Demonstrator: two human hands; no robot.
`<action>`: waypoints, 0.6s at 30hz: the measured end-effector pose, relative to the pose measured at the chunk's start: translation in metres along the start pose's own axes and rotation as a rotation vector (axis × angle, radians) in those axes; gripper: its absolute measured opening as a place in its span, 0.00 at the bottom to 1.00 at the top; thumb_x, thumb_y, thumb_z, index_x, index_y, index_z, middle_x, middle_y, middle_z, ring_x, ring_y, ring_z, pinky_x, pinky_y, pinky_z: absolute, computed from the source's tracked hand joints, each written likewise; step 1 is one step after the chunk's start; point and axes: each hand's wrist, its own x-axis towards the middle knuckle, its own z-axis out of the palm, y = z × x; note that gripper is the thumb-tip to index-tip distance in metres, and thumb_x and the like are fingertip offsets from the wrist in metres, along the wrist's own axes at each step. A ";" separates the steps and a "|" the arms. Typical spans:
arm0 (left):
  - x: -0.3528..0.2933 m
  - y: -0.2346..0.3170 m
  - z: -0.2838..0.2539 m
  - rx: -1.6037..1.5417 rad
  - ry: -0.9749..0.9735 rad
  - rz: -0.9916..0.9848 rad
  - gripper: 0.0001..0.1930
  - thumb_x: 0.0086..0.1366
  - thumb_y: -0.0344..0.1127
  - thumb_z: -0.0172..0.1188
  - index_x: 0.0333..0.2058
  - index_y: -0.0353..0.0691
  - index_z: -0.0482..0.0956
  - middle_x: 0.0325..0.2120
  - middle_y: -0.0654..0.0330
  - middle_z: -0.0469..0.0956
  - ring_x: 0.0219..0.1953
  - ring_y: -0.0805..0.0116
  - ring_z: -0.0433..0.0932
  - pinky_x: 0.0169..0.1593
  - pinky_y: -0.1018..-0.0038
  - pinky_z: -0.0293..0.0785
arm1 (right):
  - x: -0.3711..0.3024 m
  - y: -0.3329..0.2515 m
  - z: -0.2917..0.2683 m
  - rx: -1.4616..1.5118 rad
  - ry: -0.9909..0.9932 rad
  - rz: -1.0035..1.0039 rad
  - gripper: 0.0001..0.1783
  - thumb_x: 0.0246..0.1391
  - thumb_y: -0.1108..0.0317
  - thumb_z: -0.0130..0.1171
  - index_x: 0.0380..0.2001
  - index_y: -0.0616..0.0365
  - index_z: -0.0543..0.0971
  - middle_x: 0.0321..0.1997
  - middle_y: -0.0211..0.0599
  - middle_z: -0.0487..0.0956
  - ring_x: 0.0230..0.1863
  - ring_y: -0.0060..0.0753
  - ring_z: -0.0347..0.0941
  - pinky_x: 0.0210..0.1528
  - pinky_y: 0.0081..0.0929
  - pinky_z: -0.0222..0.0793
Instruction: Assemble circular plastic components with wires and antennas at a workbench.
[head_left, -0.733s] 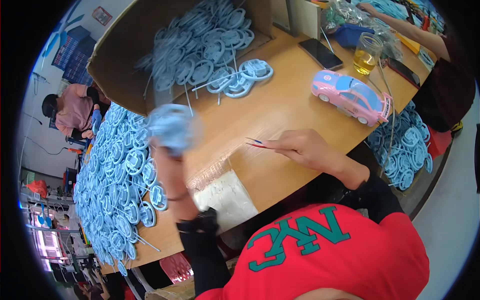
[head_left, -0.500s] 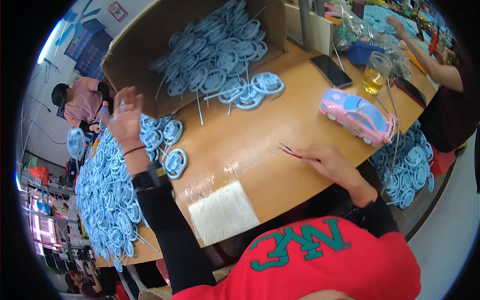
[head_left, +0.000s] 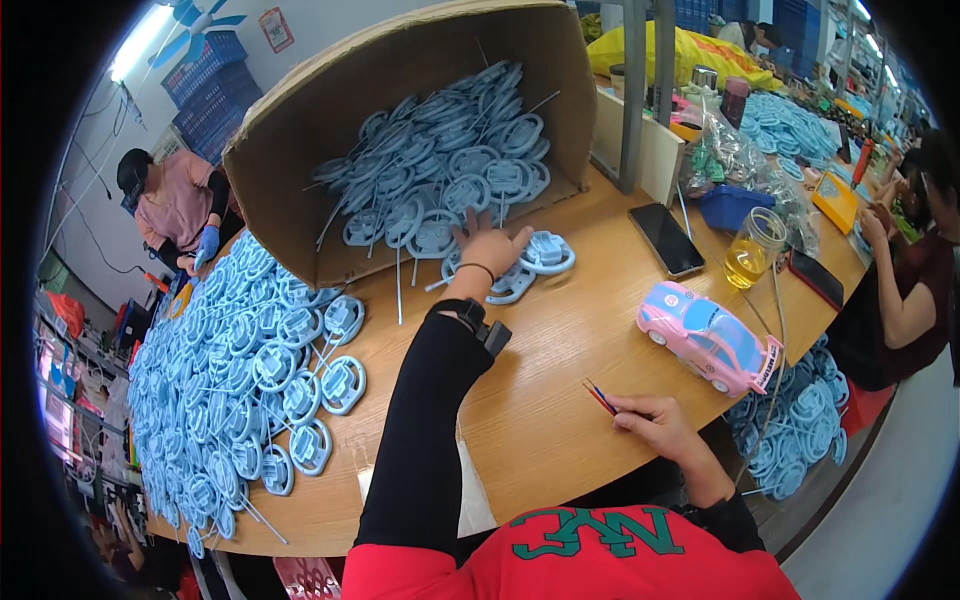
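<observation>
Left hand: extended over the near wheels, at the mouth of the box. Its grip is released, with the fingers spread and the thumb pointing right. Contact between the fingers and the wheels cannot be confirmed.

Right hand: positioned above the near edge of the bench. Its grip is closed on the tweezers; their tips point up and to the left, and stand slightly apart.

The wheels are light blue, some with thin rods projecting. The near wheels lie on the bench, overlapping one another. The box rests on its side, opening toward the person, and contains a heap of the same parts. A larger pile covers the left part of the bench.

Right side of bench: a pink and blue toy car stands beyond the right hand. Behind it lies a phone; to the right of the phone stands a glass of yellow liquid. A blue tray is located just behind the glass.
</observation>
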 end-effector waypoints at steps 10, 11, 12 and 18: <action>-0.096 -0.090 -0.018 -0.130 0.010 0.464 0.27 0.66 0.58 0.45 0.47 0.41 0.79 0.45 0.48 0.78 0.53 0.50 0.72 0.64 0.49 0.53 | 0.002 -0.004 0.002 0.031 -0.019 -0.008 0.19 0.54 0.72 0.61 0.50 0.62 0.78 0.42 0.40 0.83 0.41 0.23 0.78 0.44 0.19 0.71; -0.102 -0.102 -0.018 -0.159 0.009 0.507 0.28 0.66 0.58 0.45 0.48 0.40 0.79 0.46 0.48 0.78 0.54 0.50 0.71 0.65 0.50 0.51 | 0.002 -0.004 0.002 0.025 -0.032 -0.003 0.19 0.54 0.72 0.61 0.50 0.62 0.78 0.42 0.40 0.83 0.41 0.23 0.78 0.44 0.19 0.71; -0.108 -0.109 -0.023 -0.172 0.024 0.538 0.25 0.64 0.56 0.51 0.44 0.39 0.81 0.43 0.48 0.79 0.52 0.52 0.74 0.62 0.55 0.61 | 0.002 -0.004 0.001 0.016 -0.040 0.004 0.18 0.54 0.72 0.61 0.50 0.62 0.78 0.42 0.40 0.83 0.41 0.23 0.78 0.44 0.19 0.71; -0.061 -0.108 -0.083 -0.565 0.002 0.376 0.16 0.61 0.45 0.61 0.32 0.35 0.84 0.32 0.54 0.82 0.33 0.64 0.80 0.39 0.70 0.74 | 0.004 -0.003 -0.003 0.038 -0.050 0.035 0.18 0.54 0.72 0.61 0.49 0.62 0.78 0.41 0.39 0.83 0.40 0.23 0.78 0.43 0.19 0.70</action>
